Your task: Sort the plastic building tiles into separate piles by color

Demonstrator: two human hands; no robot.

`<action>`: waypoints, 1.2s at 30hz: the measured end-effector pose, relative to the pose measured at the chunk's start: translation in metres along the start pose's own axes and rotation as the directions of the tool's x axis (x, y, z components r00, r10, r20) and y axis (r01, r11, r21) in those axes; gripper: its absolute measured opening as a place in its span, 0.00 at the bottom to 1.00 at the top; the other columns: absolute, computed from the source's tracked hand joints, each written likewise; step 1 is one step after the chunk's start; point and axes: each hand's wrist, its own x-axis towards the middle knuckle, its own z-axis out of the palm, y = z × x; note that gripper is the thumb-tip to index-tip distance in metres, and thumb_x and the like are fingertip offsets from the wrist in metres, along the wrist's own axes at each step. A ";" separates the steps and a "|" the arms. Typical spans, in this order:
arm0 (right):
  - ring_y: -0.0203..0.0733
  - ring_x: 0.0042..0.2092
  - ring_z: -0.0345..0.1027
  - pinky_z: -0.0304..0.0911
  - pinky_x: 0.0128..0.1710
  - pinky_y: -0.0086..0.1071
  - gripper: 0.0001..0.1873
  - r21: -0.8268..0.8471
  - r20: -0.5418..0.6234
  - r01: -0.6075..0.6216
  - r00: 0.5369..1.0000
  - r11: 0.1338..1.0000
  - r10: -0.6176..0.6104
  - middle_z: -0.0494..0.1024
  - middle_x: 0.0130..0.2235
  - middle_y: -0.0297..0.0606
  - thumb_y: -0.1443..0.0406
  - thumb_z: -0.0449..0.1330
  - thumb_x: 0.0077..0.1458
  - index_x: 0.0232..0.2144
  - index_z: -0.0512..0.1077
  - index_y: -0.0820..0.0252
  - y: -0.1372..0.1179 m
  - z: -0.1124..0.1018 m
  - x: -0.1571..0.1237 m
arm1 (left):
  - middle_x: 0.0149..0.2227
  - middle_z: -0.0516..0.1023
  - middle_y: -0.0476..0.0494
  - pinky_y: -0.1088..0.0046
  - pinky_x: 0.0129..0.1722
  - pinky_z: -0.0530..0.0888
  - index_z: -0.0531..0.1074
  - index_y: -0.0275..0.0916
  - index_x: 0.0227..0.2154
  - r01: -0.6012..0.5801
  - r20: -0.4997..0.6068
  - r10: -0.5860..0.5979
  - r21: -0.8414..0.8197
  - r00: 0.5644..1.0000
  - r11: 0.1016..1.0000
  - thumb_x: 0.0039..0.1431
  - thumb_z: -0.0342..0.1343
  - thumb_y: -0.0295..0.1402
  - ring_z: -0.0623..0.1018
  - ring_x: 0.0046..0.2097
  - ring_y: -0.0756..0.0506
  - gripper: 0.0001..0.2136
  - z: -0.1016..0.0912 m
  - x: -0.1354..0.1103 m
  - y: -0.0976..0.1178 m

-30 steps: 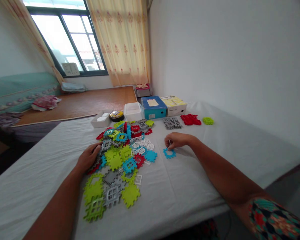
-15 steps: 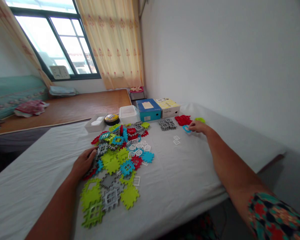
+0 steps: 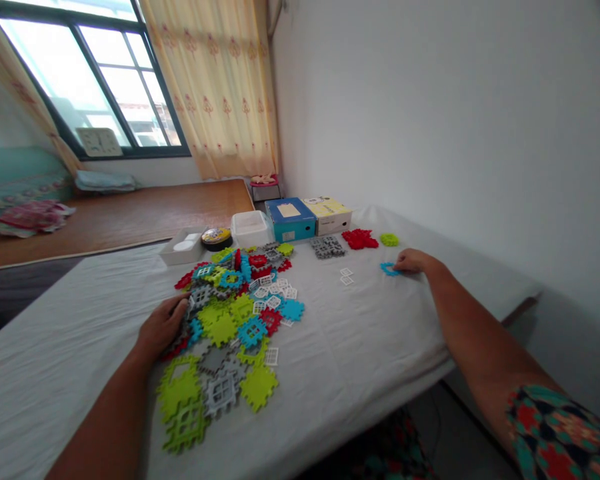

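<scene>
My right hand (image 3: 411, 261) pinches a blue interlocking building tile (image 3: 390, 269) with a hollow middle, low over the white cloth at the right. My left hand (image 3: 164, 327) rests against the left edge of a mixed heap of tiles, its fingers bent and closed; what lies under the fingertips is hidden. Grey tiles (image 3: 199, 297) touch it. The heap holds green tiles (image 3: 219, 327), blue tiles (image 3: 253, 332), red tiles (image 3: 271, 321) and small white window grilles (image 3: 275, 288). Beyond my right hand are a red stack (image 3: 360, 239), a grey group (image 3: 327, 247) and a green tile (image 3: 389, 239).
Along the far edge stand a white tray (image 3: 173, 252), a round black-and-yellow tin (image 3: 217, 238), a white plastic container (image 3: 251, 227), a blue box (image 3: 291, 220) and a yellow-and-white box (image 3: 329, 215). Two white grilles (image 3: 347, 277) lie mid-table. A wall (image 3: 430, 133) borders the right side.
My right hand has moved the blue tile rightward and nearer, away from the red stack. My left hand stays at the heap. The view has shifted slightly.
</scene>
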 end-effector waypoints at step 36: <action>0.59 0.52 0.67 0.64 0.47 0.51 0.26 0.075 -0.432 -0.217 0.873 0.973 0.227 0.73 0.50 0.52 0.51 0.63 0.50 0.48 0.72 0.57 -0.047 0.040 -0.042 | 0.57 0.73 0.38 0.60 0.59 0.66 0.71 0.38 0.55 -0.015 0.049 0.014 0.027 0.999 1.000 0.59 0.40 0.50 0.72 0.57 0.38 0.29 0.000 -0.002 -0.004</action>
